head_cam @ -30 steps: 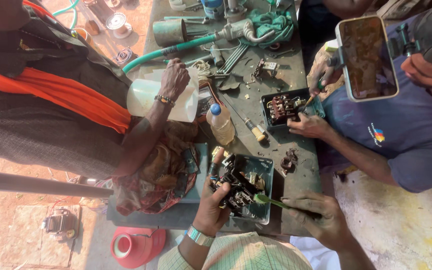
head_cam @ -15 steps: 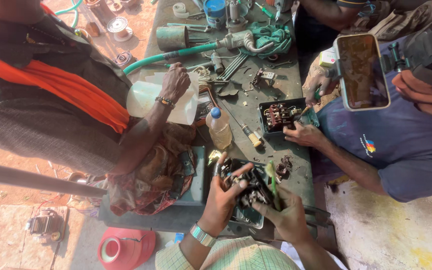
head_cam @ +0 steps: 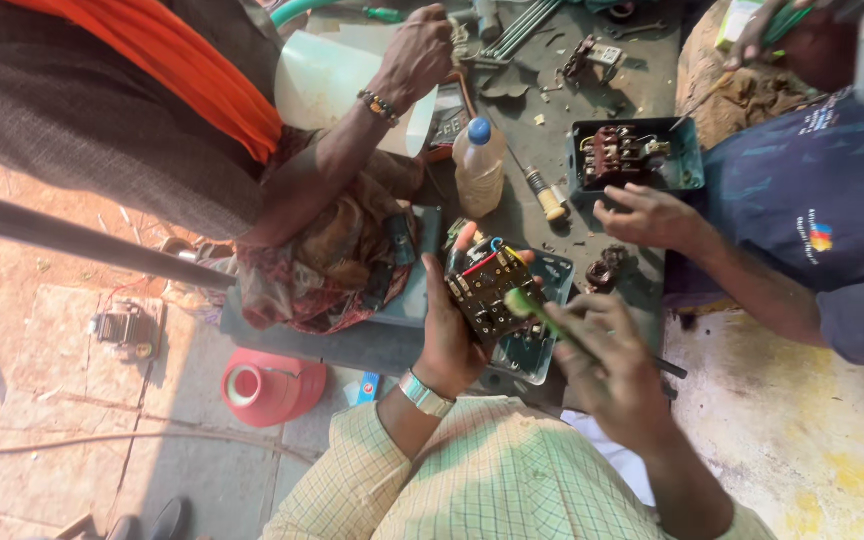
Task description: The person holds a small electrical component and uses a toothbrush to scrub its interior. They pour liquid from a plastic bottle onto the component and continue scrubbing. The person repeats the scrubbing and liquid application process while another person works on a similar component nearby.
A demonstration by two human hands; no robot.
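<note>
Black switch block [head_cam: 484,290], coloured wires, gripped in left hand [head_cam: 449,335].

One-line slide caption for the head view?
Left hand holds a wired switch block; right hand applies a green-handled screwdriver.

The grey workbench [head_cam: 607,215] is crowded: a clear plastic bottle with a blue cap [head_cam: 478,165] and a small yellow-tipped cylinder [head_cam: 548,195] stand just beyond the black switch block [head_cam: 487,285], and a co-worker's hand [head_cam: 652,215] lies to the right, before a dark open box with wiring [head_cam: 632,155]. To the left, crumpled patterned cloth [head_cam: 327,265] and another person's forearm [head_cam: 342,165] close that side. Bare bench shows only between bottle and box.
</note>
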